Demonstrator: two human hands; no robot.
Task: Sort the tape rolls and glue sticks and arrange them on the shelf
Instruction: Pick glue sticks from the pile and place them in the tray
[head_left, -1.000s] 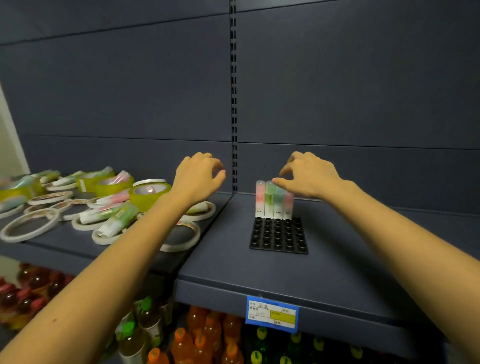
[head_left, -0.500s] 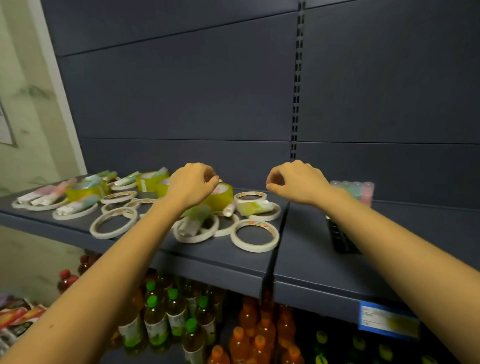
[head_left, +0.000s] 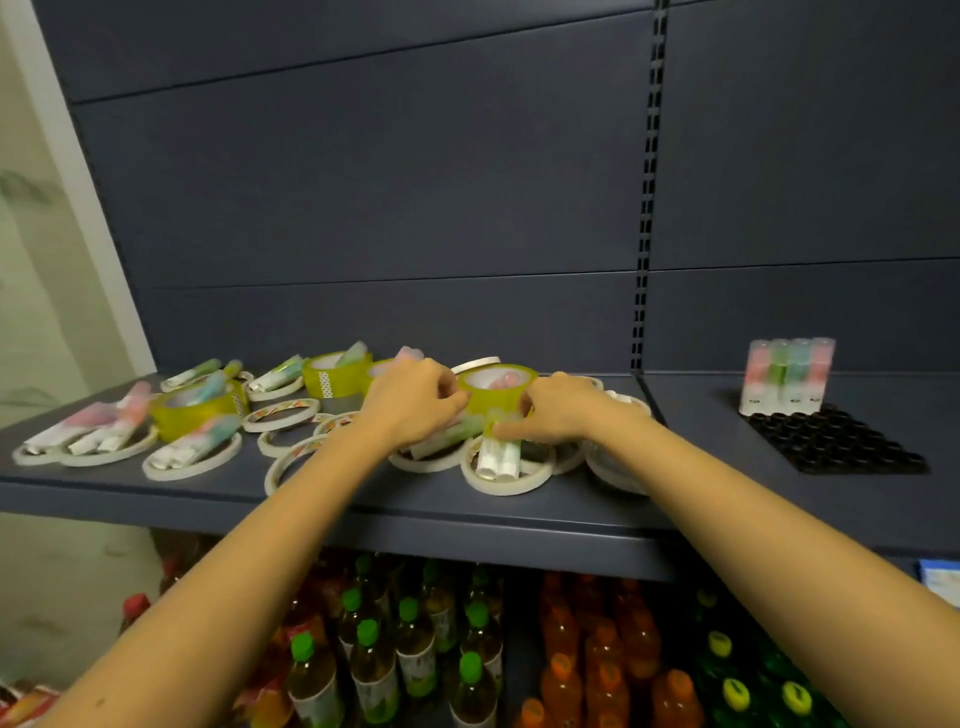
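While the head camera looks down on the dark blue-grey metal shelf (head_left: 467, 514), both bare forearms reach into the middle of its left bay. There the left hand (head_left: 410, 405) and the right hand (head_left: 563, 415) sit on either side of a wide yellow-green tape roll (head_left: 496, 392), which lies flat on the shelf with something pink inside its core. The left hand's fingers (head_left: 452, 402) are curled at the roll's left wall, above a pale green glue stick (head_left: 449, 436) lying across a thin white tape ring (head_left: 415, 464); whether they grip anything I cannot tell. The right hand's fingers (head_left: 530, 410) are curled against the roll's right wall, and its thumb lies at the green caps of two white glue sticks (head_left: 498, 457). These rest side by side inside another thin white ring (head_left: 501, 488); I cannot tell whether this hand grasps anything. More yellow-green rolls (head_left: 337, 376), white rings and pastel sticks lie mixed to the left. In the right bay, four pastel upright glue sticks (head_left: 789, 376) stand in the back row of a black socketed tray (head_left: 836, 441). Bottled drinks (head_left: 363, 665) fill the level below.
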